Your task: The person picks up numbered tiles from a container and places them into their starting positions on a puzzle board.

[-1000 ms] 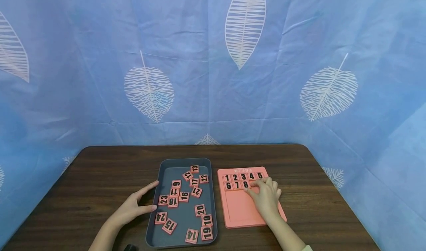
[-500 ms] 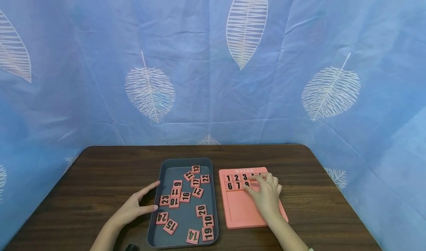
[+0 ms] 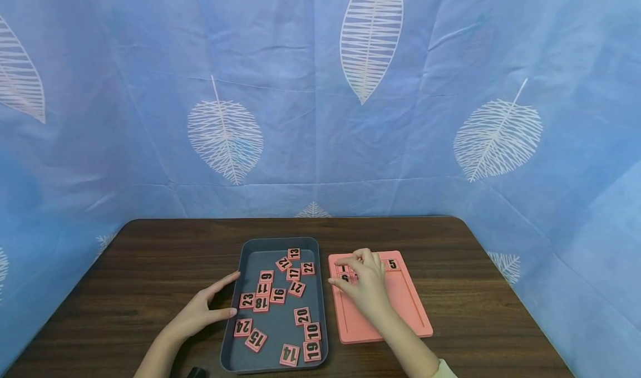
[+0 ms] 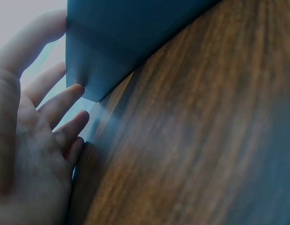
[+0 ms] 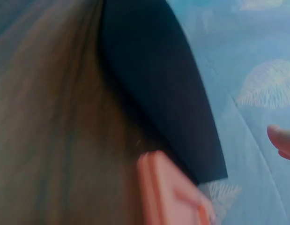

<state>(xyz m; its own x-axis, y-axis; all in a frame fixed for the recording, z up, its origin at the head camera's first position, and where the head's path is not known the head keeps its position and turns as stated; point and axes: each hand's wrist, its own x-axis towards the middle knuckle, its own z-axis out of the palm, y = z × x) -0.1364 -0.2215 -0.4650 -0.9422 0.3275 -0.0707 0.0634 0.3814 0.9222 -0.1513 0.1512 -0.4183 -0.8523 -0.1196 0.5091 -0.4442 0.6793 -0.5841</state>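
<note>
My left hand (image 3: 197, 311) has its thumb and index fingertip at the left edge of a dark grey tray (image 3: 275, 327). In the left wrist view the fingers (image 4: 55, 105) are extended beside the tray's outer wall (image 4: 116, 42). Several pink number tiles lie scattered in the tray, such as tile 16 (image 3: 277, 295) and tile 14 (image 3: 289, 355). Over the upper left of a pink number-puzzle board (image 3: 403, 305) hovers my right hand (image 3: 369, 289), thumb and index finger apart, with no tile visible between them. It hides most of the placed tiles; tile 5 (image 3: 392, 264) shows.
The brown wooden table (image 3: 170, 255) carries the tray and the board side by side, a narrow strip between them. A small black object (image 3: 197, 372) sits at the front edge, left of the tray. Behind the table hangs a blue curtain (image 3: 300, 144) with leaf prints.
From beside tile 8, my right hand has moved left across the board towards the tray, uncovering the board's right side. My left hand stays at the tray.
</note>
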